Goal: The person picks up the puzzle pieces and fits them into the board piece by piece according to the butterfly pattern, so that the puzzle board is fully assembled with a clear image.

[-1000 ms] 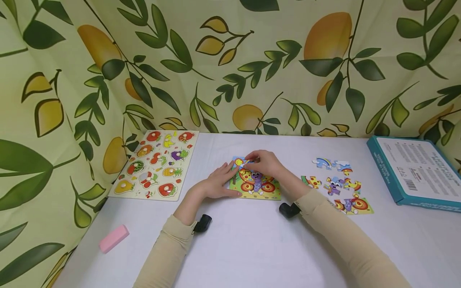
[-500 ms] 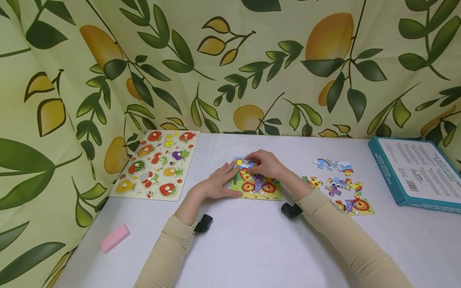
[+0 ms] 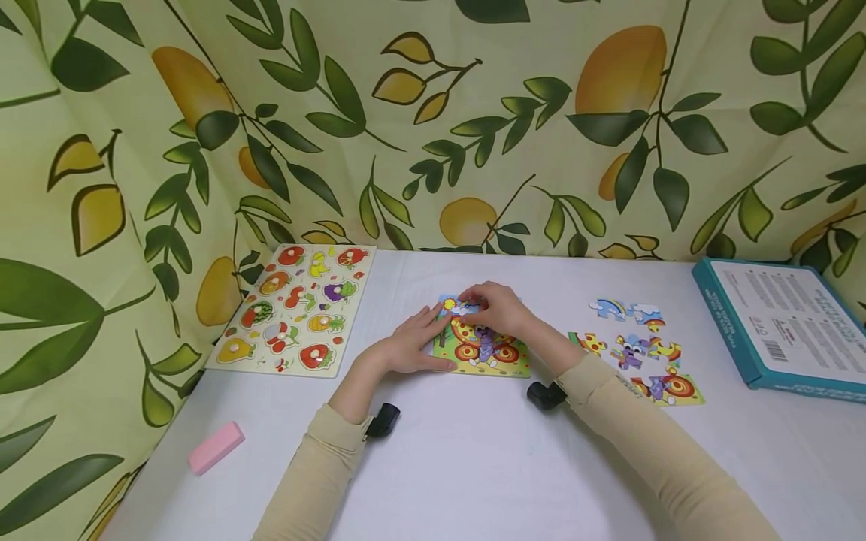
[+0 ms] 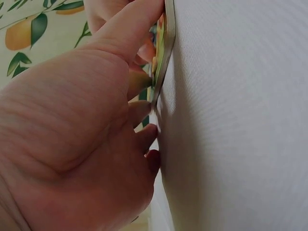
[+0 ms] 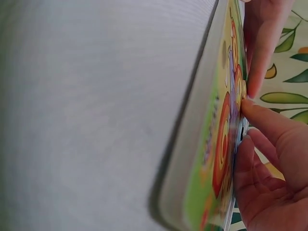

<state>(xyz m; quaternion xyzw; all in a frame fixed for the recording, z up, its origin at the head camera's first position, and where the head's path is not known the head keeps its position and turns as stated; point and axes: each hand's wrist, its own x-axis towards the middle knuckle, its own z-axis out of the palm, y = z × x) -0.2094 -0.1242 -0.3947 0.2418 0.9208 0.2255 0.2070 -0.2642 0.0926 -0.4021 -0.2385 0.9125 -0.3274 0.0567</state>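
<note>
A small jigsaw board with a butterfly picture lies mid-table in the head view. My left hand rests along its left side, fingers fairly straight over the upper left corner and the thumb at the lower edge. In the left wrist view the thumb reaches the board's edge. My right hand is over the board's upper part, pinching a puzzle piece low at its surface with thumb and fingertips. Most of that piece is hidden by the fingers.
Several loose puzzle pieces lie right of the board, near the right forearm. A teal box stands at the far right. A fruit peg board lies at the back left, a pink block nearer the front left.
My right thumb and fingers have come down closer to the board, lowering the piece among the sunny sky pieces. The left hand has stayed in place.
</note>
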